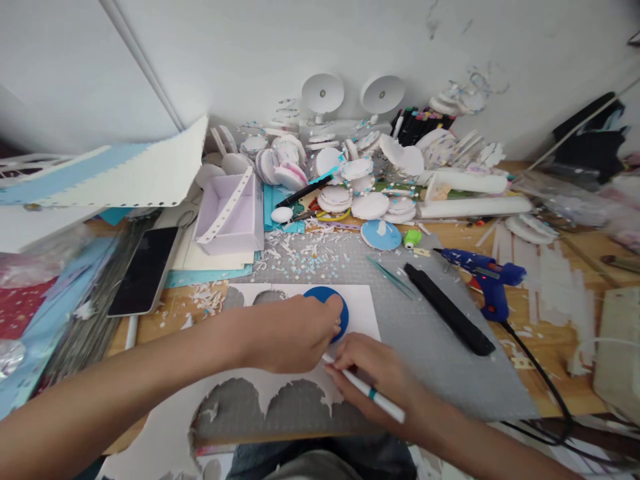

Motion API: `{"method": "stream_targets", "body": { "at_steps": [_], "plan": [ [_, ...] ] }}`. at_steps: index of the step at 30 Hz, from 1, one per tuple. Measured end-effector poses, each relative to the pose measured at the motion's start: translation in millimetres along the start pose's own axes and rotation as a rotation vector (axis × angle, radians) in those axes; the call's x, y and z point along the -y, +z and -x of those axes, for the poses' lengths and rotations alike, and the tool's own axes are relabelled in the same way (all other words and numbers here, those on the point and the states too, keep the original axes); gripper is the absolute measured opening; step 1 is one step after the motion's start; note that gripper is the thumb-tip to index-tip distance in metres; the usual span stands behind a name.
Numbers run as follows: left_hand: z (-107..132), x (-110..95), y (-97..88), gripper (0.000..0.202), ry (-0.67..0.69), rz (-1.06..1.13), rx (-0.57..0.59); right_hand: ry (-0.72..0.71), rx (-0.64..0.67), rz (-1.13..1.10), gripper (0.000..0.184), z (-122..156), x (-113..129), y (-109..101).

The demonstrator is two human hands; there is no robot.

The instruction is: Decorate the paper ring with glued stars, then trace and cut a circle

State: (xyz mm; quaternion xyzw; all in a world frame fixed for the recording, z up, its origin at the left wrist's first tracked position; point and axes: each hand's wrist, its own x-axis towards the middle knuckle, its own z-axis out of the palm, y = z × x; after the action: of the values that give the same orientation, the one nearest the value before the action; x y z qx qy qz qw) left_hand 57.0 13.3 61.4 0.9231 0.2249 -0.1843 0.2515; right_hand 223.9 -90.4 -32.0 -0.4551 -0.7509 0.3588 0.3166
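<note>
With curled fingers, my left hand (290, 333) presses a round blue disc (330, 298) flat onto a white sheet (363, 313). Round pieces have been cut out of that sheet along its near side. My right hand (375, 377) grips a white pen (377, 397) with a teal band, its tip end close to the disc's near edge. My left hand covers part of the disc and hides the exact contact of the tip. Beneath the sheet lies a grey cutting mat (440, 380).
A black cutter-like tool (447, 308), tweezers (390, 277) and a blue glue gun (487, 273) lie to the right. Piles of white discs (370, 205) stand along the back. On the left are a lilac box (230, 213) and a phone (145, 270).
</note>
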Motion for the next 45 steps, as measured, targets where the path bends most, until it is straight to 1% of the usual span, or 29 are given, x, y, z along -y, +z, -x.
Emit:
{"method": "stream_targets", "body": {
  "at_steps": [2, 3, 4, 6, 7, 9, 10, 11, 13, 14, 15, 16, 19, 21, 23, 24, 26, 28, 35, 37, 40, 45],
  "plan": [
    [2, 1, -0.7, 0.024, -0.013, 0.051, -0.018, 0.146, 0.1, -0.03, 0.011, 1, 5, -25],
    [3, 1, -0.7, 0.022, -0.013, 0.068, -0.026, 0.223, 0.129, -0.046, 0.014, 2, 7, -40],
    [4, 1, -0.2, 0.02, -0.008, 0.074, -0.032, 0.265, 0.132, -0.05, 0.015, 4, 8, -55],
    [5, -1, 3.4, 0.017, 0.008, 0.05, -0.053, 0.317, 0.055, -0.067, 0.015, 3, 8, -82],
    [6, -3, 6.8, 0.016, 0.02, 0.014, -0.071, 0.312, -0.021, -0.083, 0.017, 0, 8, -93],
    [5, -8, 17.6, 0.02, 0.063, -0.084, -0.125, 0.267, -0.134, -0.098, 0.018, -14, 8, -108],
    [4, -11, 24.9, 0.023, 0.091, -0.129, -0.166, 0.226, -0.159, -0.09, 0.019, -24, 9, -110],
    [3, -14, 33.0, 0.025, 0.12, -0.167, -0.211, 0.183, -0.16, -0.075, 0.023, -37, 11, -110],
    [-1, -20, 50.4, 0.024, 0.13, -0.25, -0.317, 0.178, -0.154, -0.101, 0.036, -66, 15, -102],
    [-3, -24, 58.9, 0.021, 0.121, -0.315, -0.371, 0.172, -0.103, -0.137, 0.042, -81, 18, -94],
    [-5, -27, 66.8, 0.019, 0.103, -0.387, -0.425, 0.195, -0.033, -0.15, 0.044, -95, 21, -85],
    [-7, -30, 73.9, 0.018, 0.09, -0.458, -0.469, 0.172, 0.033, -0.17, 0.046, -108, 23, -75],
    [-11, -38, 89.7, 0.015, 0.055, -0.578, -0.561, 0.122, 0.178, -0.13, 0.049, -136, 28, -43],
    [-14, -41, 97.0, 0.013, 0.033, -0.6, -0.605, 0.075, 0.268, -0.076, 0.048, -146, 30, -24],
    [-15, -43, 102.6, 0.011, 0.007, -0.608, -0.645, 0.012, 0.382, -0.021, 0.046, -152, 30, -9],
    [-16, -44, 104.7, 0.011, -0.005, -0.612, -0.664, -0.009, 0.44, 0.012, 0.045, -153, 29, -3],
    [-17, -45, 107.2, 0.011, -0.027, -0.611, -0.694, -0.007, 0.53, 0.08, 0.044, -154, 29, 5],
    [-17, -45, 107.5, 0.011, -0.03, -0.606, -0.703, 0.019, 0.577, 0.148, 0.045, -153, 27, 9],
    [-15, -42, 105.3, 0.013, 0.0, -0.587, -0.685, 0.067, 0.597, 0.271, 0.047, -150, 24, 13],
    [-15, -43, 106.1, 0.013, 0.003, -0.598, -0.695, 0.065, 0.572, 0.263, 0.047, -154, 23, 13],
    [-15, -43, 107.0, 0.012, -0.002, -0.626, -0.716, 0.068, 0.455, 0.203, 0.046, -161, 19, 11],
    [-16, -43, 107.5, 0.012, -0.007, -0.635, -0.712, 0.141, 0.264, 0.135, 0.045, -172, 2, -1]
  ]
}}
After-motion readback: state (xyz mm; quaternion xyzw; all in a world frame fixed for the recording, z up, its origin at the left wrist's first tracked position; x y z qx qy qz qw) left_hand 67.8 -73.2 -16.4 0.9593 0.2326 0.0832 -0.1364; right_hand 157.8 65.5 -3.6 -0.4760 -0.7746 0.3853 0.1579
